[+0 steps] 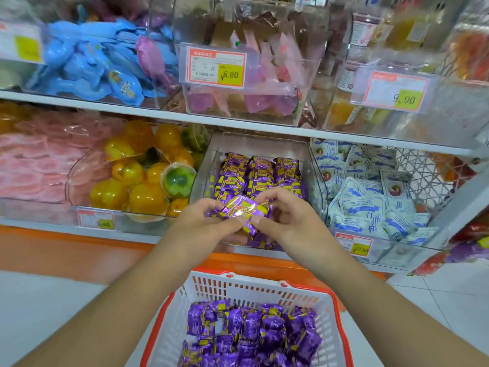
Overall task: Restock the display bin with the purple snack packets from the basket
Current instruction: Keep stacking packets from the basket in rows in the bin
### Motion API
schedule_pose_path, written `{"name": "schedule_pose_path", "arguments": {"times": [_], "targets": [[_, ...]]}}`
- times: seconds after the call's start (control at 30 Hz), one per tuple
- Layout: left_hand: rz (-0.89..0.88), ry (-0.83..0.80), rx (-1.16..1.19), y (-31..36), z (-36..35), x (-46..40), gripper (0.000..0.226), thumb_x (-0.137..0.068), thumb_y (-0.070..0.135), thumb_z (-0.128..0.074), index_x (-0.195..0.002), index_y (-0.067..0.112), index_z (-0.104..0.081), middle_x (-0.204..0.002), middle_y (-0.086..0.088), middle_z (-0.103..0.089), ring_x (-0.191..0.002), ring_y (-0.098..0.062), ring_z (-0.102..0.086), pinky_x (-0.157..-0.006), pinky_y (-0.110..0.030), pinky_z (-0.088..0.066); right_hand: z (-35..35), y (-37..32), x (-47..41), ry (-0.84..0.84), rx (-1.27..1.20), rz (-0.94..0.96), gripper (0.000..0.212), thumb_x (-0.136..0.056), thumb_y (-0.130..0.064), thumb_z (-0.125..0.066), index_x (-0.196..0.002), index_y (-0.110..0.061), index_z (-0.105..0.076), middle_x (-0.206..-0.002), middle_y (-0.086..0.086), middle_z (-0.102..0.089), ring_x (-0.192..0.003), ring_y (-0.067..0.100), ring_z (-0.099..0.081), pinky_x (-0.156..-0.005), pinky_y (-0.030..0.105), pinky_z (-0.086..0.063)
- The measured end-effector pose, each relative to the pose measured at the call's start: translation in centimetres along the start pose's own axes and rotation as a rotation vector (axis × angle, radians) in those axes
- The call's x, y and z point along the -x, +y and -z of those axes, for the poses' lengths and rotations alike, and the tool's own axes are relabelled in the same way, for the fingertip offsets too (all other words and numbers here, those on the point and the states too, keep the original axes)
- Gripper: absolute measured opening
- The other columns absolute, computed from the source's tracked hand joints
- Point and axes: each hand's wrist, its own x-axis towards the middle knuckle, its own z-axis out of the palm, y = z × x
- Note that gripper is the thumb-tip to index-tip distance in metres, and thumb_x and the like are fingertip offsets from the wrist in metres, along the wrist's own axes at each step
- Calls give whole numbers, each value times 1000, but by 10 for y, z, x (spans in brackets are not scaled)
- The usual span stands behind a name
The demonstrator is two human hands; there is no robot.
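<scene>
A clear display bin (203,168) on the lower shelf holds several purple snack packets (260,172) in rows. Over the bin's front, my left hand (203,223) and my right hand (285,215) both pinch purple snack packets (242,209), fingers curled round the wrappers from either side. More purple packets show below my hands at the bin's front. On the floor below stands a white basket (267,290) with an orange rim, filled with several purple packets (251,332).
Left of the bin is a clear bin of yellow and green jelly cups (140,176); right of it a bin of white and blue packets (370,197). The upper shelf (148,113) carries bins with price tags. An orange base strip (79,247) runs under the shelf.
</scene>
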Motion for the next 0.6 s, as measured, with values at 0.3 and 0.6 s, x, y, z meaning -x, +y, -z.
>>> {"name": "schedule_pose_path", "arguments": {"times": [0.3, 0.6], "targets": [[-502, 435, -744, -4, 28, -26, 22, -93, 27, -70, -112, 28, -61, -105, 11, -65, -95, -6, -63, -76, -20, -48, -3, 18, -48, 97, 219, -38, 17, -93, -21, -77, -94, -35, -67, -71, -8, -52, -60, 15, -47, -58, 34, -45], [-439, 261, -952, -23, 44, -42, 67, -101, 35, -56, -161, 25, -28, -168, 10, -24, -153, -8, -24, -120, -27, -23, -36, 35, -67, -55, 591, 8, 17, -97, -26, -72, -114, -28, -73, -95, -7, -55, -79, 3, -48, -72, 14, -36]]}}
